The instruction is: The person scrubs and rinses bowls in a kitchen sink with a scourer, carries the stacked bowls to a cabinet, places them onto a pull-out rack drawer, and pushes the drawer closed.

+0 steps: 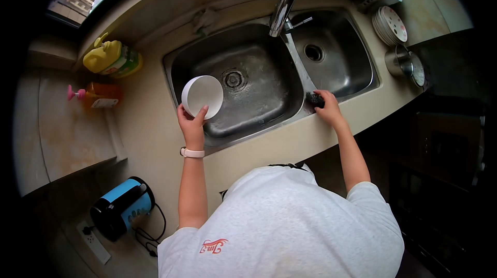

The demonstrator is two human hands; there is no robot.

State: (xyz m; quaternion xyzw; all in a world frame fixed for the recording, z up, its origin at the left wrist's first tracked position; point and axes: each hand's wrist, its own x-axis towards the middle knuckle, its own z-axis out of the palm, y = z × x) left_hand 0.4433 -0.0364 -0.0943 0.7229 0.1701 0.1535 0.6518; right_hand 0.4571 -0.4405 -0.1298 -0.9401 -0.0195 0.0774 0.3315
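Observation:
A white bowl (pixel 202 96) is gripped at its near rim by my left hand (pixel 192 122), with the thumb inside the rim. The bowl is tilted and held over the left basin of the steel sink (pixel 259 53). On the right, my right hand (pixel 327 106) has its fingers around a dark scouring pad (pixel 315 99) at the front end of the sink's divider. Whether the pad is lifted or resting on the steel, I cannot tell. The chrome faucet (pixel 286 4) stands behind the divider between the two basins.
Yellow detergent bottle (pixel 111 59) and orange pump bottle (pixel 101 95) stand at the left. A cloth (pixel 205 19) lies behind the sink. Stacked plates (pixel 389 25) and a metal cup (pixel 397 61) are on the right counter. A blue-black toaster (pixel 123 207) with its cord sits lower left.

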